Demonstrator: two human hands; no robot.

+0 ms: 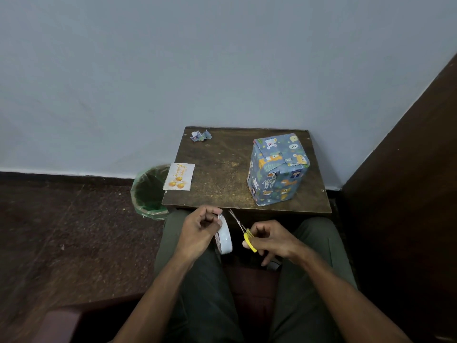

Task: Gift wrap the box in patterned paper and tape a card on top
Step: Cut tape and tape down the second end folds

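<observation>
Seated at a small wooden table (222, 174), a person pinches the free end of a tape roll (224, 237) with the left hand (197, 229) while the right hand (272, 240) grips yellow-handled scissors (244, 231) — blades parted. The wrapped box (277, 169) stands at the table's right; the birthday card (178, 176) overhangs the left edge — above a green-lined bin (148, 191).

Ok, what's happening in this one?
A seated person is preparing tape. The left hand holds a tape roll; the right hand holds yellow-handled scissors beside it. On the small table, the box already stands wrapped, and the birthday card lies at the left edge, not yet attached.
</observation>
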